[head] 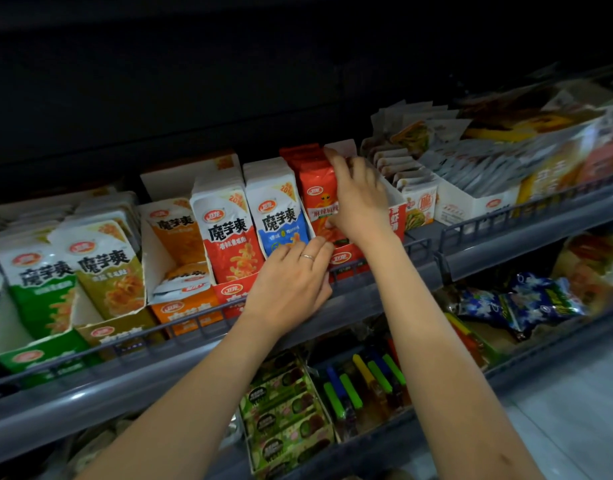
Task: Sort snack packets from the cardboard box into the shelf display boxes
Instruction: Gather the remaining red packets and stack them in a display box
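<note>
Both above the wire rail: right grip clasps red packets, left grip flat beside blue packets.

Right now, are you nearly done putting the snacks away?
Mostly done: the green packets, olive packets, red-and-white packets and blue packets fill their boxes. In hand: the right hand holds the red packets in their box; the left hand touches its front. Left: the orange box looks half empty. The cardboard box isn't in view, so I can't say what remains in it.
</note>
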{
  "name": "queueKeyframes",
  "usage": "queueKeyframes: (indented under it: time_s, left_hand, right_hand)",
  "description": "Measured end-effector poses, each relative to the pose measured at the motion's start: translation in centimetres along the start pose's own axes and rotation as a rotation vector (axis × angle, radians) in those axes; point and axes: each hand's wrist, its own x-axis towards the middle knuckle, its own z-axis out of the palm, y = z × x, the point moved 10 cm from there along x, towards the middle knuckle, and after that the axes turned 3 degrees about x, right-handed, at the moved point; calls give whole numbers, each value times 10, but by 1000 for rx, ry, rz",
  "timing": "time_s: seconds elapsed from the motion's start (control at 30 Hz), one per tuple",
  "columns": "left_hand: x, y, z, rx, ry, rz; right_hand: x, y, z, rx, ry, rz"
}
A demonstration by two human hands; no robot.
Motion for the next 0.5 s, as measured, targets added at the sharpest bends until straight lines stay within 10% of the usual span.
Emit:
queueKeyframes:
  time_s: [0.5]
  left_hand:
    - [0,0,1,-14,-18,-5]
  right_hand:
    - [-1,4,-18,260,-66,-101]
